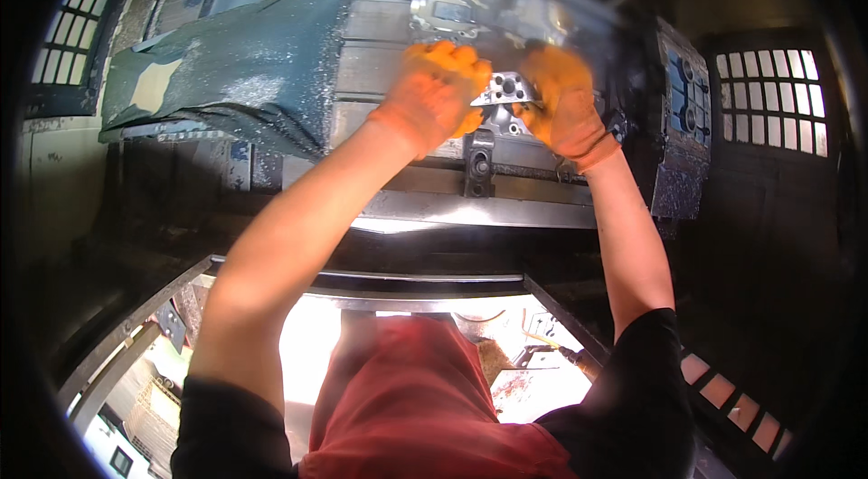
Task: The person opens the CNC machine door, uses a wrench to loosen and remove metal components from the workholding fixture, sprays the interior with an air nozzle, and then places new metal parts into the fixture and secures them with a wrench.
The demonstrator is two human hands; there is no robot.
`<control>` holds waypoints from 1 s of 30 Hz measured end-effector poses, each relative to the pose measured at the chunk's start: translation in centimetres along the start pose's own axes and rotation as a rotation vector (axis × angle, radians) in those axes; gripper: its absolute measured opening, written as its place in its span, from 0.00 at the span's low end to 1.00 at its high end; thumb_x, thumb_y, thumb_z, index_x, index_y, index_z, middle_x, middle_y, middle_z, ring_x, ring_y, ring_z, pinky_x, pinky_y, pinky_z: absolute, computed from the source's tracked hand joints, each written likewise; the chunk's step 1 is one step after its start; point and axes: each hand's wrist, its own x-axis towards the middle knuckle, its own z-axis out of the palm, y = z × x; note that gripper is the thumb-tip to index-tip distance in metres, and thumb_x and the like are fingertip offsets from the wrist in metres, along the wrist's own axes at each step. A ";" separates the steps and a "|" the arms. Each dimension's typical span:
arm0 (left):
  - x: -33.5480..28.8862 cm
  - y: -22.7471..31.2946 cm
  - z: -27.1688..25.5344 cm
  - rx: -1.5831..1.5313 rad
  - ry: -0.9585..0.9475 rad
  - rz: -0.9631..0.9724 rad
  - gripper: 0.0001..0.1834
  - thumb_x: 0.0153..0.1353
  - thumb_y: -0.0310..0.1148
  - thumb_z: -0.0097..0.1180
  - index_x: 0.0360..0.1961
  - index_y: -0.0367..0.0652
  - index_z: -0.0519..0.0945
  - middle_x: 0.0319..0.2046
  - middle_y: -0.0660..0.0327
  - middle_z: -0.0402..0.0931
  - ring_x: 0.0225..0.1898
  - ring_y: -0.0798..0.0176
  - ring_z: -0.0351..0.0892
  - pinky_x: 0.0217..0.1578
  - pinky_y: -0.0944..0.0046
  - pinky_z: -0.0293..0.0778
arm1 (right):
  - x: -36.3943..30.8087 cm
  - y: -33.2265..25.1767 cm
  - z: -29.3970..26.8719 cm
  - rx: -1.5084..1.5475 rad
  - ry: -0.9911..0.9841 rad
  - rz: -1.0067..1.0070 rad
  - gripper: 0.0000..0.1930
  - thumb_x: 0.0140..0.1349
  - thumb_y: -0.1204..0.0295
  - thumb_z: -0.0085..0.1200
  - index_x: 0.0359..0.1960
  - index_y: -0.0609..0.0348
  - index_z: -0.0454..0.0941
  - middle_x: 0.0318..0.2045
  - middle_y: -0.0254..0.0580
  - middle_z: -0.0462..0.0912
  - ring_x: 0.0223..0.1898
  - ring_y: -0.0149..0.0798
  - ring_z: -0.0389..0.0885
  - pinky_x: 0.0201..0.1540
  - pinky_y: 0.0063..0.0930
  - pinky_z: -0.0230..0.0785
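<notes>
A silvery machined metal casting (509, 89) with several round holes is between my two gloved hands, above the slotted machine table (369, 54). My left hand (436, 92), in an orange work glove, is closed with its fingers curled at the casting's left end. At the right end, my right hand (562, 108) grips it with bent fingers, in a matching glove. Part of the casting is hidden behind the fingers. Just below it stands a dark bolted clamp (479, 164) at the table's near side.
Another metal casting (448, 5) sits farther back on the table, beside a blurred one (535, 18). A dark green, chip-strewn sheet (244, 72) drapes over the left side. A dark metal block (684, 108) stands at the right. A metal ledge (425, 278) crosses before my body.
</notes>
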 end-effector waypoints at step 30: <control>-9.6 -4.4 10.1 -0.095 0.015 -0.744 0.36 0.52 0.45 0.64 0.61 0.43 0.70 0.60 0.52 0.68 0.58 0.47 0.68 0.59 0.49 0.62 | 12.5 9.7 7.6 -0.277 -0.538 0.264 0.26 0.50 0.52 0.62 0.46 0.56 0.83 0.55 0.43 0.77 0.65 0.45 0.65 0.67 0.47 0.55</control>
